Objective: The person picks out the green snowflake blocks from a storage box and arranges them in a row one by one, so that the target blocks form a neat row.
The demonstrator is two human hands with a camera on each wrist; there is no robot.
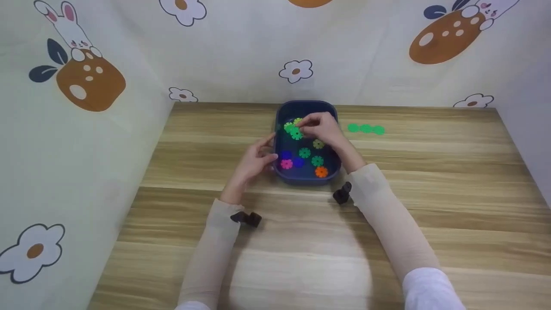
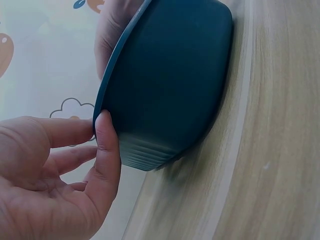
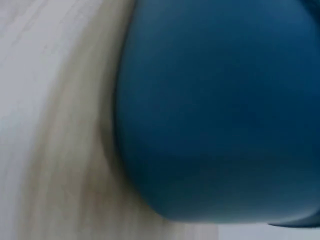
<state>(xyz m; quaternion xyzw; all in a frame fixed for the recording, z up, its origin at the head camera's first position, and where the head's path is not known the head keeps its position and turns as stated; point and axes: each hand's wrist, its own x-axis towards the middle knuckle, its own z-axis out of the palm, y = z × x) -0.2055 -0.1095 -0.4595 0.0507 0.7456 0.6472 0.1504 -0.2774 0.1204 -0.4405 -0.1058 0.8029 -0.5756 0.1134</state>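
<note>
Three green discs, head view: a row of toothed discs [image 1: 366, 128] lies on the wooden tabletop [image 1: 439, 172], right of the right hand [image 1: 320, 127], seemingly linked already.
Navy tub, head view: the tub [image 1: 306, 181] stands between the hands, its other discs apparently left to handle.
Loose discs: one pink disc [image 1: 286, 164] and two blue discs [image 1: 298, 162] nearer the left hand [image 1: 253, 161]; two darker green discs [image 1: 304, 153], a yellow disc [image 1: 318, 144] and an orange disc [image 1: 321, 172] nearer the right wrist.
Bright cluster: green and yellow-green discs [image 1: 296, 133] by the right fingertips; whether linked, unclear.
Right hand: thumb and forefinger bent close together; cannot tell whether they grip a disc.
Left hand: half open, thumb and forefinger apart, touching the tub's near rim.
Left wrist view: thumb against the tub's outer side; contents hidden.
Right wrist view: tub wall only, hand unseen.
</note>
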